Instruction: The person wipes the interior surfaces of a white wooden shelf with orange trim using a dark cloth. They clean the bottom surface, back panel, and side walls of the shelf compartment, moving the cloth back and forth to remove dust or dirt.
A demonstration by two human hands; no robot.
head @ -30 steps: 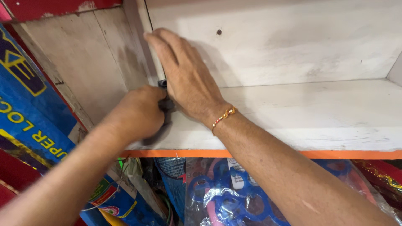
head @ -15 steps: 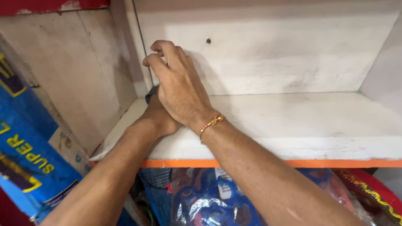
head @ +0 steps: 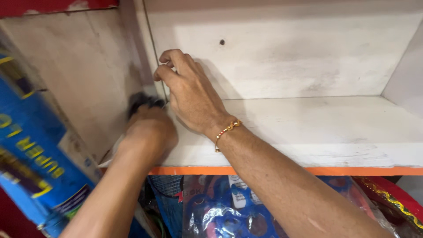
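While both hands worked in the shelf's back left corner, the left hand (head: 147,132) was clenched around a dark object (head: 143,100).

The right hand (head: 191,94) hovered just beside it with fingers (head: 169,75) curled loosely, half open, tips near the white side wall (head: 88,83); whether it gripped anything could not be told. The dark object sat low in the corner on the white shelf (head: 308,132), mostly hidden by the left hand. A gold bracelet (head: 227,131) circled the right wrist.

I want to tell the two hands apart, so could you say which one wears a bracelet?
The right hand, raised against the shelf's back corner, has a gold bracelet at its wrist. The left hand, lower down by a dark object, has a bare wrist.
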